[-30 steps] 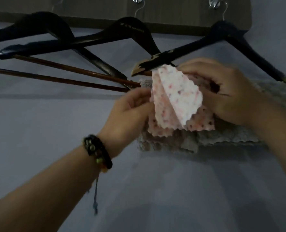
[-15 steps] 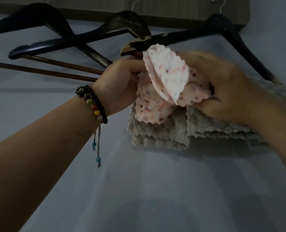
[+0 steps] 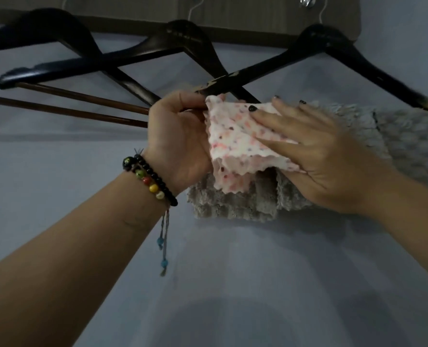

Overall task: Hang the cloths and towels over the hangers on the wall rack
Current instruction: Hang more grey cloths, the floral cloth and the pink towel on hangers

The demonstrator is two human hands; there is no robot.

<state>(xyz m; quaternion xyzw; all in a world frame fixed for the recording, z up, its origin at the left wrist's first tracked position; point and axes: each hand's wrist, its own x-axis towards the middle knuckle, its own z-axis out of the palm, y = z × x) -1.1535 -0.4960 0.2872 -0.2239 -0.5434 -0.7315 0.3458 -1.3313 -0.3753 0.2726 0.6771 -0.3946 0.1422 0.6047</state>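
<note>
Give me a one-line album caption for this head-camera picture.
Left hand grips the speckled pink cloth while the right hand flattens it over a towel-draped hanger.

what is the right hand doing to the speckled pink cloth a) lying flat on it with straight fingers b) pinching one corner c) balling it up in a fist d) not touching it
a: the right hand lies flat with straight fingers on the speckled pink cloth, which is draped in front of the grey towel, while the left hand grips the cloth's left edge.
</note>
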